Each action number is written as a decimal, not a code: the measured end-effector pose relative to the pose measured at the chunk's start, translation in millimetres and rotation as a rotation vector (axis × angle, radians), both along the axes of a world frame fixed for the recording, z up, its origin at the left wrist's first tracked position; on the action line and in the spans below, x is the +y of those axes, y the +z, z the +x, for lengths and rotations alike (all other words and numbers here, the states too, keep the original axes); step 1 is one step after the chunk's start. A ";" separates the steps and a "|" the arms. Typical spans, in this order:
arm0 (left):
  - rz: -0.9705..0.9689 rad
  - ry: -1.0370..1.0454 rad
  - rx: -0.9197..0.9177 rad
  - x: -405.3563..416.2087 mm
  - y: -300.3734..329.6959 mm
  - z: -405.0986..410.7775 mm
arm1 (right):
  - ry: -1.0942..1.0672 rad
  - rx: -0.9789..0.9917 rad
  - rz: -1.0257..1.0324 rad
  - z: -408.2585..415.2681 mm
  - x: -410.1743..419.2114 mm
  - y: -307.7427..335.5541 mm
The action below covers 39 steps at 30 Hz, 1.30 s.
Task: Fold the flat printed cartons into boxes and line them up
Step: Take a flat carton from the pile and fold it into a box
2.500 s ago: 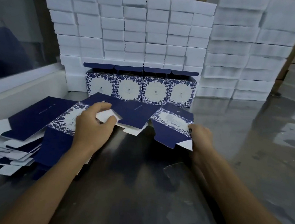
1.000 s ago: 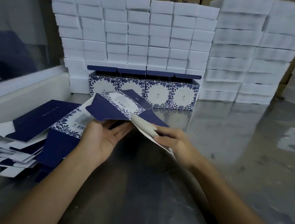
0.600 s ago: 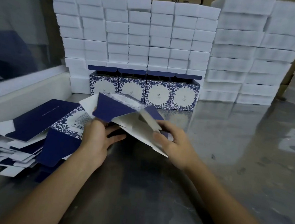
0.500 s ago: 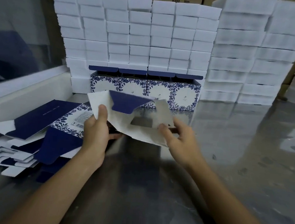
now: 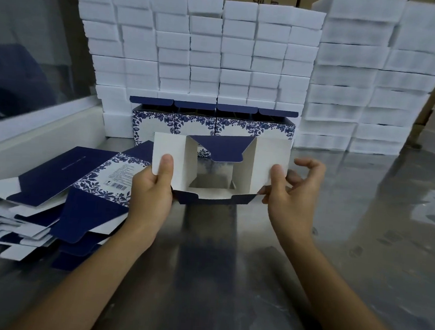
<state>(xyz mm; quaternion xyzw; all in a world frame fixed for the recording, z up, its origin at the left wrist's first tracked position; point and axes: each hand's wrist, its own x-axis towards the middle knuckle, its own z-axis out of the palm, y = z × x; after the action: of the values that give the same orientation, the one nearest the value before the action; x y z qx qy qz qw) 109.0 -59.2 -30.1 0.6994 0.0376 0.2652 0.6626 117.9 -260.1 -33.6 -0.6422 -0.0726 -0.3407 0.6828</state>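
Note:
I hold one carton [image 5: 243,164] above the table, opened into a square tube with its open end toward me and its white inside showing. A dark blue flap hangs down at its far end. My left hand [image 5: 153,186] pinches the left white side flap with the thumb on its inner face. My right hand [image 5: 291,194] pinches the right side flap, with the other fingers loosely curled behind it. A stack of flat blue and white printed cartons [image 5: 52,193] lies at the left. A row of folded boxes [image 5: 235,126] stands at the back with lids up.
Tall stacks of white foam blocks [image 5: 204,52] form a wall behind the row, with more stacks [image 5: 374,80] at the right. A white ledge [image 5: 37,129] runs along the left. The shiny metal table [image 5: 229,270] spreads out beneath my arms.
The carton went from a flat sheet picked off the stack to an opened tube. Both hands shifted to its side flaps and turned its open end toward me.

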 end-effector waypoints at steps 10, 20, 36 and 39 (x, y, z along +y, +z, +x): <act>-0.084 0.063 0.008 6.6 -2.0 4.7 | 0.284 0.121 -0.531 8.9 -6.9 -13.5; -0.151 0.043 0.015 8.8 -6.7 9.8 | 0.231 0.086 -0.584 14.1 -3.5 -21.0; 0.668 0.036 -0.142 2.9 -21.0 1.6 | -0.003 0.118 -0.344 7.6 -0.2 -12.7; 0.721 0.025 -0.191 1.5 -20.8 2.3 | -0.074 0.129 -0.335 8.6 -1.1 -14.2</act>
<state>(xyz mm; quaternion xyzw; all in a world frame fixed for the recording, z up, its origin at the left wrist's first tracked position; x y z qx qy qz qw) 111.3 -57.7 -50.9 0.8595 -0.1114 0.3334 0.3711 126.5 -261.1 -47.8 -0.7698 -0.0608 -0.3067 0.5565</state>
